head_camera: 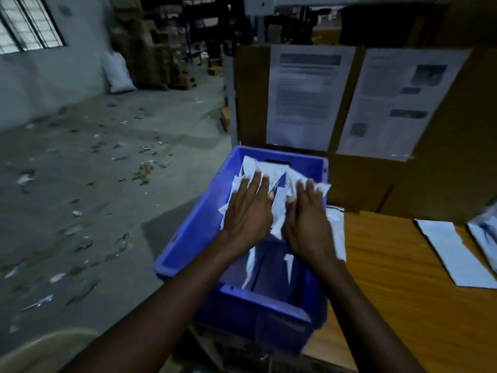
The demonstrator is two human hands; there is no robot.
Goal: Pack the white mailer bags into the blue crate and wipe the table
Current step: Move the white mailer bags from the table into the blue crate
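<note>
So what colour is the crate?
The crate is blue, clearest in the head view.

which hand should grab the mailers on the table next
Likely the right hand: it is nearer the white mailer bags on the table, right of the blue crate, than the left hand.

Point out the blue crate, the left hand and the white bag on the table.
blue crate [193, 232], head view, left wall
left hand [248, 214], head view, its back
white bag [454, 251], head view, its middle
</note>
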